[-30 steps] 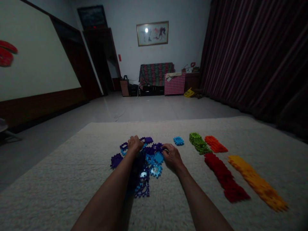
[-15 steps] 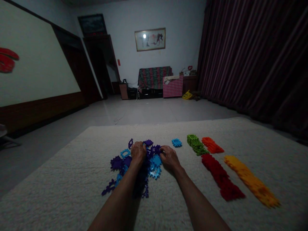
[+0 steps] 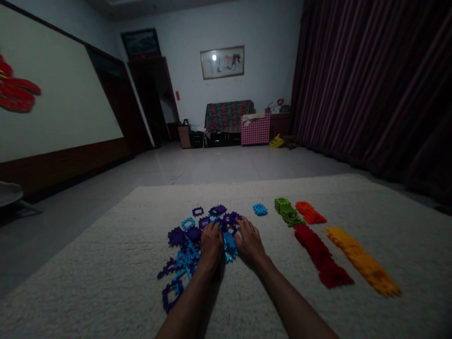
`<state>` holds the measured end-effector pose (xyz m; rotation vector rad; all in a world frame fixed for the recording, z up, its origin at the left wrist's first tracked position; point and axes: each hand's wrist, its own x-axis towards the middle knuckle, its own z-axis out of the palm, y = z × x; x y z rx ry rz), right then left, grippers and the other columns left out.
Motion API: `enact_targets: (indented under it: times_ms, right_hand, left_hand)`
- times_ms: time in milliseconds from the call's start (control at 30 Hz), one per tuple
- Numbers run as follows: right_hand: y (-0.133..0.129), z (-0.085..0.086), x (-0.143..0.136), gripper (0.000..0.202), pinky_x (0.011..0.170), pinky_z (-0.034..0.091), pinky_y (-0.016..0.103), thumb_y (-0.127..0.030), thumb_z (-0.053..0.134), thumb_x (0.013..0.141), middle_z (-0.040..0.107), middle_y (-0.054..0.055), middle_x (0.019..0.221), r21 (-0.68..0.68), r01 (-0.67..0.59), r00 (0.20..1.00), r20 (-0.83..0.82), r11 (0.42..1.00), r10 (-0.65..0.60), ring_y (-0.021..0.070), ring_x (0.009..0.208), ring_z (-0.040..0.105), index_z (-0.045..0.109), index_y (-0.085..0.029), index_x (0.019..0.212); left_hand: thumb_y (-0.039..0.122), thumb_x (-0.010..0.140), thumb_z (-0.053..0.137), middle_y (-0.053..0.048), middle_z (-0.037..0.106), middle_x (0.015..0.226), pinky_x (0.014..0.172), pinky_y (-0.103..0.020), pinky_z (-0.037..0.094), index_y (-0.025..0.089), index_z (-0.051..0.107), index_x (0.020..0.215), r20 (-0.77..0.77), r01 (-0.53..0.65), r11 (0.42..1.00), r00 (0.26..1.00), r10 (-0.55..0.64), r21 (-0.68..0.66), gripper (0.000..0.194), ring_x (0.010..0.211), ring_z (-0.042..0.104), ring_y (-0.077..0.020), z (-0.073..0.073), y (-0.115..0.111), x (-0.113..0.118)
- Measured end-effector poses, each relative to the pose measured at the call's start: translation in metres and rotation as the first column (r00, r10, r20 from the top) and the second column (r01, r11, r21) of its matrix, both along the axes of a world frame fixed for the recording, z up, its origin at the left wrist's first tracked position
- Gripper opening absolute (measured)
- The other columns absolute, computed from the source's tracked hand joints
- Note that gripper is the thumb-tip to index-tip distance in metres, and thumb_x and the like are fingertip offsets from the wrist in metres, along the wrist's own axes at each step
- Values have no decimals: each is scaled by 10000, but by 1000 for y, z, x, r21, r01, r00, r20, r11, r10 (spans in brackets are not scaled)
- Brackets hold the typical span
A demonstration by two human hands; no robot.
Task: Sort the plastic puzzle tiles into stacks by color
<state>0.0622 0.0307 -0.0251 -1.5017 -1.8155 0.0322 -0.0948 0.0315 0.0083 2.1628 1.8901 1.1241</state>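
Note:
Purple pieces (image 3: 177,236) and blue pieces (image 3: 188,254) with toothed edges lie in a loose pile on the pale mat (image 3: 116,235). My left hand (image 3: 212,242) rests on the pile's right part, palm down, its fingers bent over the pieces; whether it grips one is hidden. At the pile's right edge my right hand (image 3: 250,238) has its fingers apart and touches purple and blue pieces. A small blue stack (image 3: 260,209) sits beyond my right hand.
To the right lie rows of green (image 3: 287,212), orange (image 3: 310,212), dark red (image 3: 321,256) and yellow (image 3: 362,260) pieces. Behind the mat are a tiled floor, a cloth-covered cabinet (image 3: 228,117) and a dark curtain (image 3: 339,84) at the right.
My left hand has moved right and a little nearer, uncovering pieces on the pile's left. My right hand stays by the right edge. The view has shifted slightly.

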Motion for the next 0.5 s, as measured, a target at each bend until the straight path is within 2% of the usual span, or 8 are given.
enact_targets:
  times_ms: [100, 233, 400, 500]
  right_hand:
    - [-4, 0, 1, 470, 1135, 388, 506, -174, 511, 883, 527, 163, 1469, 48, -29, 998, -53, 998, 32, 293, 1382, 469, 556, -195, 1351]
    - [-6, 6, 2, 411, 1095, 426, 492, -185, 560, 856, 602, 146, 1377, 63, -67, 992, -101, 996, 73, 281, 1318, 530, 625, -200, 1262]
    - [-7, 13, 3, 186, 1050, 442, 485, -167, 613, 823, 713, 87, 1180, 0, -176, 979, -102, 984, 175, 260, 1165, 627, 719, -240, 958]
    - [-3, 14, 5, 184, 1030, 470, 473, -141, 602, 792, 724, 97, 1148, 27, -179, 967, -177, 983, 181, 261, 1134, 646, 714, -224, 912]
  left_hand:
    - [146, 920, 455, -108, 703, 1153, 1059, -412, 487, 207, 695, 1127, 111, 56, 997, 992, -62, 54, 323, 1137, 638, -248, 6, -7, 5]
    - [126, 910, 436, -90, 711, 1040, 947, -367, 536, 220, 692, 1085, 203, 113, 990, 971, -128, 84, 324, 1001, 665, -226, 10, -23, 11]
    - [77, 824, 465, -95, 714, 966, 885, -365, 560, 201, 709, 1050, 309, 62, 991, 946, -97, 122, 356, 938, 680, -236, 2, -28, 11]
    - [101, 830, 459, -106, 736, 1053, 937, -384, 559, 193, 699, 1128, 401, 11, 991, 914, -64, 133, 393, 1012, 692, -245, -3, -27, 9]
